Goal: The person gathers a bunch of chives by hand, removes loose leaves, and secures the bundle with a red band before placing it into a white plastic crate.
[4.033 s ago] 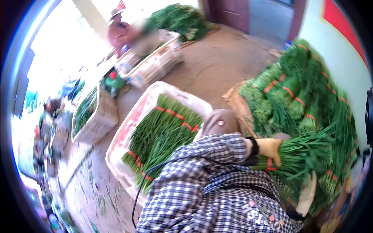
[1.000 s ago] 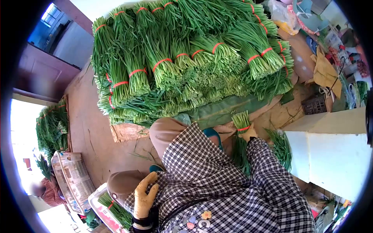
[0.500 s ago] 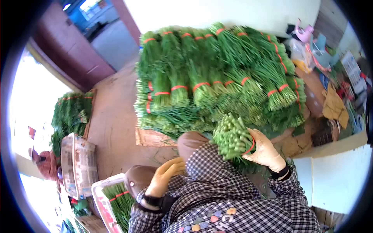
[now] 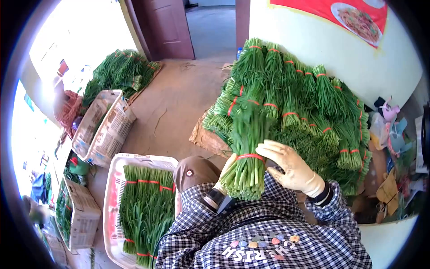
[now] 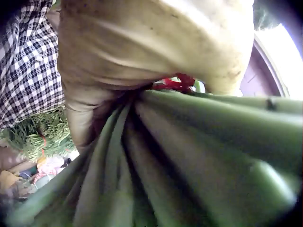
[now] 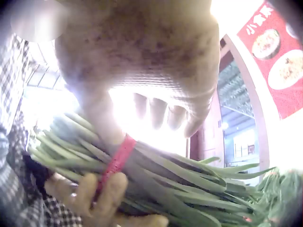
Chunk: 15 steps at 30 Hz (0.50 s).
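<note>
My left hand [image 4: 226, 172], in a pale glove, grips a bunch of garlic chives [image 4: 247, 177] at its red band [image 4: 251, 156], in front of my lap. The cut stem ends point toward me and the leaves away. In the right wrist view, the left fingers [image 6: 111, 196] curl round the banded stems. My right hand [image 4: 293, 168], also gloved, is at the bunch's right side with its fingers extended and spread; the thumb overlaps the band in the right wrist view. Stems fill the lower left wrist view below the left glove [image 5: 151, 42].
Banded bunches form a large pile [image 4: 304, 103] against the wall ahead right. A white crate [image 4: 112, 197] with bunches stands beside my left knee. More crates [image 4: 105, 130], another heap [image 4: 118, 69] and a person [image 4: 67, 110] are at the left. A doorway [image 4: 210, 31] lies beyond.
The right hand raised the bunch from low at my right to in front of me. The left hand came off my lap and took hold; the right fingers opened. The view turned left.
</note>
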{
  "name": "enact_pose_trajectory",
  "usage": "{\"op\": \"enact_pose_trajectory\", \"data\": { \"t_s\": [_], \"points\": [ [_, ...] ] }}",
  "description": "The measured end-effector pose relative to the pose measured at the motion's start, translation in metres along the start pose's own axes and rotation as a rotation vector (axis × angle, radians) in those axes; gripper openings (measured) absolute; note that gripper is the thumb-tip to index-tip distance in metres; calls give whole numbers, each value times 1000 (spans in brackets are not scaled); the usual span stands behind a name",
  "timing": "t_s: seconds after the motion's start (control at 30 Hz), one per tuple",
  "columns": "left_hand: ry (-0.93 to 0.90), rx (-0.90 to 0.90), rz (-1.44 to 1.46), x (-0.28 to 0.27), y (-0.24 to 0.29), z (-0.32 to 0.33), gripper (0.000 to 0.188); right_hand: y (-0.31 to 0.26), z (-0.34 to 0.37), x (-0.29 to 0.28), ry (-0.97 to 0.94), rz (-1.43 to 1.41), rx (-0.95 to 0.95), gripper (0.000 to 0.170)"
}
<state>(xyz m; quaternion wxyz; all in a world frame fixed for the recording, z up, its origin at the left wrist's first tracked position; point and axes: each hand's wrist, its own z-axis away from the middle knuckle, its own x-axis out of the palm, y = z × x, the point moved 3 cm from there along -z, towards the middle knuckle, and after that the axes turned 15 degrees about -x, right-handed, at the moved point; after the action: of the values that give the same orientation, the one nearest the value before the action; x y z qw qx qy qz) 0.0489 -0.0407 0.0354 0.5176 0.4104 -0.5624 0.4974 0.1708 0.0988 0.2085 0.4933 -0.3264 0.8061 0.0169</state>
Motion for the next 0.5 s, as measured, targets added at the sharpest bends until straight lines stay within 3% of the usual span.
{"op": "enact_pose_trajectory", "data": {
  "t_s": [0.07,0.1,0.13,0.33,0.4,0.47,0.5],
  "points": [
    [-34,55,-124,-3,9,3,80,-3,8,13,112,-147,8,58],
    [-411,14,-301,-28,20,-6,79,-7,9,18,89,-105,70,53],
    [-397,-2,-147,-20,16,1,78,-12,7,22,99,-98,119,46],
    [-391,-25,19,-17,17,7,80,-5,1,44,118,-121,104,31],
    [-238,26,-33,-14,15,7,83,-5,2,49,15,-200,122,25],
    [-212,76,21,-29,20,5,83,-21,-4,45,-67,-789,80,11],
    [-248,68,33,-32,21,5,83,-32,-7,35,-180,-833,66,13]
  ]
}}
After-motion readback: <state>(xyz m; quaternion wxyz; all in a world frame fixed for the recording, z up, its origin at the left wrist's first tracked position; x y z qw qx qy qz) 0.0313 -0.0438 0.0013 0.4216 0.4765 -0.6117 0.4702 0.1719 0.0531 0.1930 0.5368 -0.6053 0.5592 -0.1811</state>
